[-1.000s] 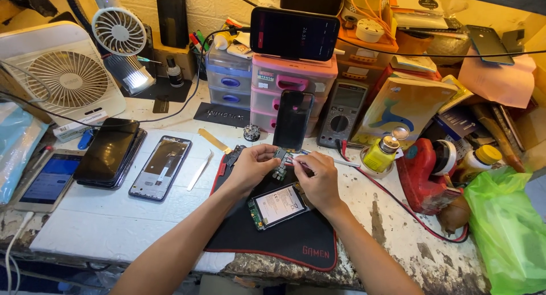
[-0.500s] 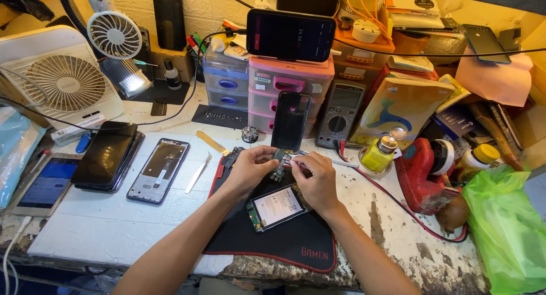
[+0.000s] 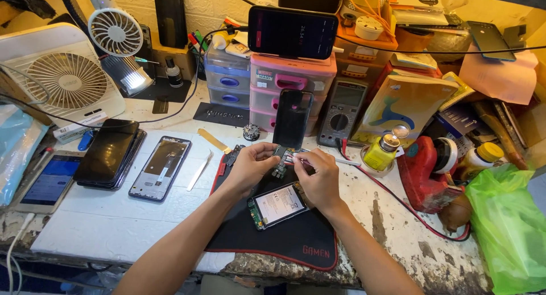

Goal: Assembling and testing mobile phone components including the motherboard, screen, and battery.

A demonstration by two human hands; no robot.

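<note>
Head view of a repair worktop [image 3: 114,227]. Both hands meet over the far edge of a black mat [image 3: 284,244] that lies at the near edge of the worktop, about midway along it. The left hand [image 3: 250,167] pinches a small circuit board [image 3: 280,161] between thumb and fingers; the right hand [image 3: 318,178] is closed on a thin metal tool [image 3: 327,158] whose tip touches the board. Just below the hands, on the mat, lies an opened phone [image 3: 277,204], back side up with its battery exposed. A dark phone back cover [image 3: 292,120] stands upright just behind the hands, leaning against a pink drawer unit [image 3: 290,81] at the far edge. Left of the mat lie a bare phone frame [image 3: 161,167], a stack of dark phones [image 3: 109,153] and a lit phone [image 3: 48,181] near the left edge. A white fan [image 3: 60,81] occupies the far left corner. Right of the hands stand a grey multimeter [image 3: 341,110] and a yellow bottle [image 3: 380,153]; a green plastic bag [image 3: 512,227] fills the near right corner.
</note>
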